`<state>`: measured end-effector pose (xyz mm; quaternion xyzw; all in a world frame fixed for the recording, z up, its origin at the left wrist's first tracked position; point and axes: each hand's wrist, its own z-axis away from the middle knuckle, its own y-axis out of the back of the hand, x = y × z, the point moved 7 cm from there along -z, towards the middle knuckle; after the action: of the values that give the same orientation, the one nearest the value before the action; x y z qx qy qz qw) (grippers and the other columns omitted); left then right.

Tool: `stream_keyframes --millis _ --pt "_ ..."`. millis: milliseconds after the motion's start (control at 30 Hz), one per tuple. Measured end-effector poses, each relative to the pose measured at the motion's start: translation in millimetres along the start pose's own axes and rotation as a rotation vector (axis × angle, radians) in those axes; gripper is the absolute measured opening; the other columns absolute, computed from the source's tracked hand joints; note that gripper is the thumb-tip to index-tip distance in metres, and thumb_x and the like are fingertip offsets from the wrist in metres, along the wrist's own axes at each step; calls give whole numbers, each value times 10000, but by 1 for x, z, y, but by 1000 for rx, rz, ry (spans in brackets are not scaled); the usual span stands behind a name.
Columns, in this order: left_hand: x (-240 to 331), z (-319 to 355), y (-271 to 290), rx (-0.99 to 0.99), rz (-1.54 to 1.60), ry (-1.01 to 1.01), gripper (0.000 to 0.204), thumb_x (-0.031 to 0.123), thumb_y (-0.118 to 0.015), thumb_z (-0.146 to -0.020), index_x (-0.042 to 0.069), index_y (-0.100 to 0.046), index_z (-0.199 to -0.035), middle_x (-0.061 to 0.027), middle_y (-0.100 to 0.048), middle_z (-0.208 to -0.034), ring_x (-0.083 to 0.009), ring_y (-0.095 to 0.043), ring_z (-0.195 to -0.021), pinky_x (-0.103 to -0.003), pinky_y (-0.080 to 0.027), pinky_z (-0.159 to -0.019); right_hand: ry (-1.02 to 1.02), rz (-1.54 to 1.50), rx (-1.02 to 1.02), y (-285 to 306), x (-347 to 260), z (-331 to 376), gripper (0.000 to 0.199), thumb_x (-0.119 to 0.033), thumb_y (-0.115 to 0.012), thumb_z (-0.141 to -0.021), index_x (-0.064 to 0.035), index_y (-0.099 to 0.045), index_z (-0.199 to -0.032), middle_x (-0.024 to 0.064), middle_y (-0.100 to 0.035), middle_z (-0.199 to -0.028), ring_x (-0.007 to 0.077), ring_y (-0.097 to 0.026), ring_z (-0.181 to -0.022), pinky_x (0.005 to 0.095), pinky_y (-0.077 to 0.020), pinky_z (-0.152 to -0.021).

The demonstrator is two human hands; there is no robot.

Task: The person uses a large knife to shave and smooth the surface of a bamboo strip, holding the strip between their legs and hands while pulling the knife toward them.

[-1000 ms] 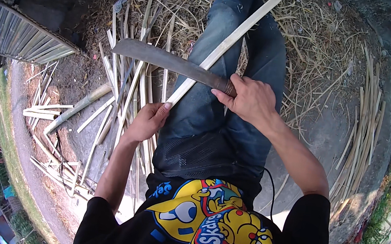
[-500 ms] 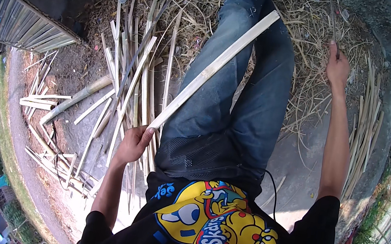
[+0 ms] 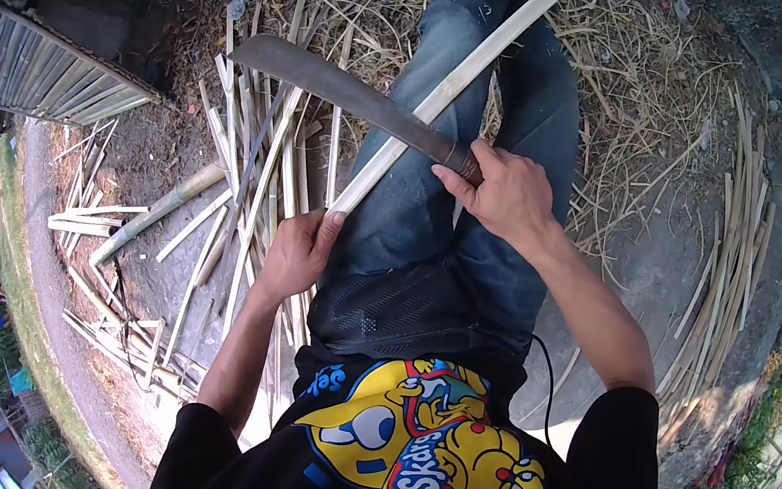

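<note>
My left hand (image 3: 299, 253) grips the lower end of a long, pale bamboo strip (image 3: 479, 59), which slants up to the right over my jeans. The handle of a machete (image 3: 343, 92) is in my right hand (image 3: 505, 193), fingers wrapped round it. Its wide dark blade points left and crosses over the strip near the middle. Whether the blade touches the strip or hovers just above it, I cannot tell. My legs (image 3: 415, 218) lie stretched out beneath both.
Many split bamboo strips (image 3: 247, 193) lie heaped left of my legs, beside a thick bamboo pole (image 3: 158, 212). More strips (image 3: 738, 236) lie in a bundle at the right. Thin shavings (image 3: 634, 109) cover the ground ahead. A slatted bamboo panel (image 3: 58, 73) stands at the far left.
My right hand has swung in from the far right to over my lap, bringing the machete across the strip. The left hand and strip have shifted slightly up and to the right.
</note>
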<state>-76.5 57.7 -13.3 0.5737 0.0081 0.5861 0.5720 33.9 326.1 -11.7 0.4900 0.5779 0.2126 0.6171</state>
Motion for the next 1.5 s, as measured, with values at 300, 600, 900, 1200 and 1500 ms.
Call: stream_keyframes --millis 300,600,900,1200,1500 --pt "-62 82 24 15 -33 83 519 392 -515 -1074 -22 -594 -773 -173 -498 -557 -313 -492 -503 -436 -415 -535 -697 24 395 160 248 -57 760 -651 -470 -1007 18 -636 -685 173 -630 -630 337 -633 -591 461 -478 -600" --pt "13 -6 14 216 -168 -69 460 379 -578 -1040 9 -552 -768 -231 -584 -610 -464 -602 -615 -506 -448 -566 -408 -774 263 98 130 -1 452 -438 -625 -1014 4 -672 -931 4 -558 -661 82 -538 -519 267 -403 -481" --pt "76 -37 12 238 -323 -110 349 327 -637 -998 -2 -631 -883 -261 -643 -702 -483 -647 -706 -528 -495 -629 -57 -65 -73 15 -13 1 543 -587 -631 -945 -57 -568 -846 167 -622 -618 444 -639 -646 522 -504 -584" --pt "-43 33 17 -396 180 121 313 269 -665 -1006 -43 -652 -1025 -154 -695 -721 -179 -713 -660 -363 -526 -598 -60 -76 -150 7 -11 1 549 -604 -617 -945 -69 -556 -840 179 -623 -620 449 -650 -661 536 -507 -593" --pt "-19 40 33 84 -229 58 406 401 -638 -996 9 -647 -891 -226 -570 -575 -454 -628 -606 -516 -458 -572 -79 -174 -148 8 -35 -6 545 -551 -616 -972 -28 -570 -828 195 -621 -615 446 -654 -665 523 -516 -613"
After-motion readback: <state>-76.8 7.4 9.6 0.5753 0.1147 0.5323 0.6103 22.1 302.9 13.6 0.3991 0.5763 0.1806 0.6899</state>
